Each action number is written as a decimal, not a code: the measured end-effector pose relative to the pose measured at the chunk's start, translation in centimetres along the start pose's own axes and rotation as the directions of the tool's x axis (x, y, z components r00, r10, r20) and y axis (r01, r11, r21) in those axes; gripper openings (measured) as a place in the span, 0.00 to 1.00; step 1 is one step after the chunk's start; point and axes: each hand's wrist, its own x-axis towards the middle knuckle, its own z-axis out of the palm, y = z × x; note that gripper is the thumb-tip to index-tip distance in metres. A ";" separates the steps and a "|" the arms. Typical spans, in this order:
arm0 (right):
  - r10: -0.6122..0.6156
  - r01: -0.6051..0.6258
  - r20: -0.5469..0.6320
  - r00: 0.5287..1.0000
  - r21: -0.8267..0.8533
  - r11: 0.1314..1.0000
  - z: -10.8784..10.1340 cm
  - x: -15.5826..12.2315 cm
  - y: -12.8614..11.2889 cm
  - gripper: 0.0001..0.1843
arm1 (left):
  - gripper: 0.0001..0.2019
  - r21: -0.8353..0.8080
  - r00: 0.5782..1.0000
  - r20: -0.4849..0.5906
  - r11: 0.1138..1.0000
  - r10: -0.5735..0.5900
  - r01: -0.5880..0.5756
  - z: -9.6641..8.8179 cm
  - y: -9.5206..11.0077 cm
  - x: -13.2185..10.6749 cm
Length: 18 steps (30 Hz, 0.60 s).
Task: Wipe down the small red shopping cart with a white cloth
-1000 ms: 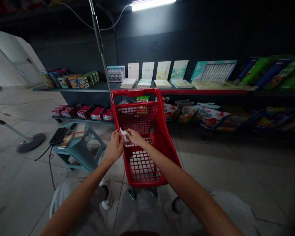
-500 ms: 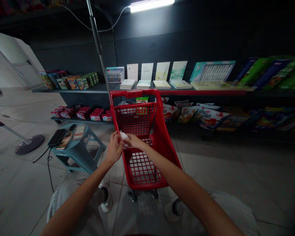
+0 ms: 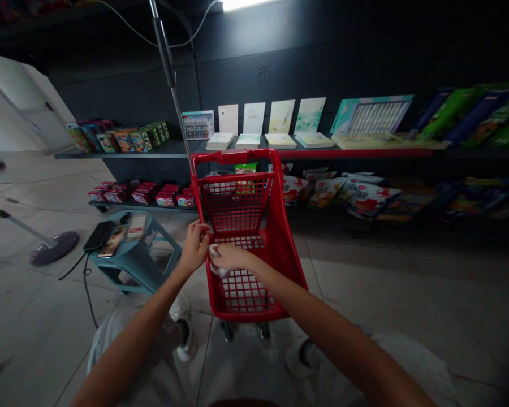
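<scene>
Holding crumpled white cloth-like wad [image 3: 213,250] in tightly curled right hand [image 3: 228,258], inside left edge of red plastic lattice shopping cart [image 3: 285,254] | half-bent left hand [image 3: 194,246] at that edge, cannot tell whether gripping | probably best to press wad flat, bracing cart lightly

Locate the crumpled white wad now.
In the head view, the crumpled white wad is in the right hand, at the left side of the red plastic shopping cart, beside the left hand.
</scene>
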 end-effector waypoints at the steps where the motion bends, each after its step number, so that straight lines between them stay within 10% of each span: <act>1: -0.040 0.045 0.100 0.994 -0.048 0.998 0.5 -1.0 -0.4 0.18 | 0.10 0.000 1.000 0.008 1.000 -0.002 0.002 -0.2 -0.3 0.4; 6: -0.253 0.291 0.331 0.909 -0.068 0.954 2.3 -5.1 -0.8 0.20 | 0.14 -0.032 0.994 0.113 0.999 -0.007 0.010 -1.3 -2.1 2.2; 10: -0.197 0.290 0.406 0.892 -0.181 0.940 0.5 -6.9 0.7 0.23 | 0.18 -0.051 0.984 0.177 0.998 -0.027 0.036 -2.1 -3.5 3.6; 18: -0.004 0.065 0.172 0.985 -0.350 0.934 -0.3 -7.7 1.6 0.26 | 0.20 -0.043 0.976 0.165 0.988 -0.142 0.151 -2.2 -3.4 6.7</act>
